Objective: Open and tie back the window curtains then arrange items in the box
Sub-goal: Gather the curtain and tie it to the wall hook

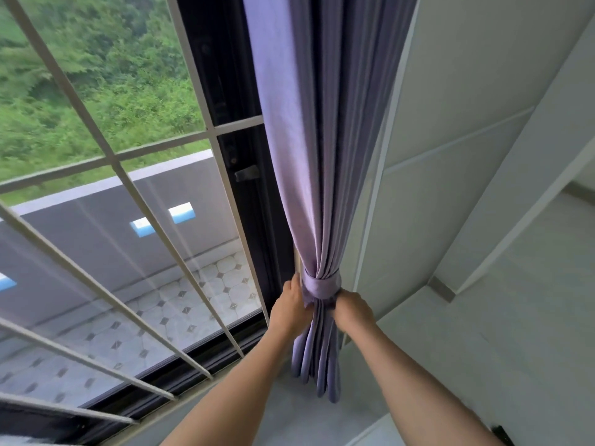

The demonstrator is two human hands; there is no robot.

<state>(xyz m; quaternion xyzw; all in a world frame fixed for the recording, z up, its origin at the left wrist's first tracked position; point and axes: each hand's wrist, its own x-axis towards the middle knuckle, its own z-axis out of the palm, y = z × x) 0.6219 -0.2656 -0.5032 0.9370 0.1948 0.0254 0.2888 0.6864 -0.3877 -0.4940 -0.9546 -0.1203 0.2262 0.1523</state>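
A purple curtain [309, 156] hangs gathered into a narrow bundle at the right edge of the window, against the white wall. A tie-back band [322, 286] of the same purple cloth wraps around the bundle low down. My left hand [294, 305] grips the band and folds from the left side. My right hand [352, 309] grips them from the right, fingers closed into the cloth just below the band. The curtain's loose lower folds [318, 365] hang between my forearms down to the sill. No box is in view.
The window [96, 188] with white bars fills the left, its dark frame [231, 149] beside the curtain. Outside lie a tiled balcony and green trees. A white wall [467, 156] stands to the right, a pale sill ledge [289, 413] below.
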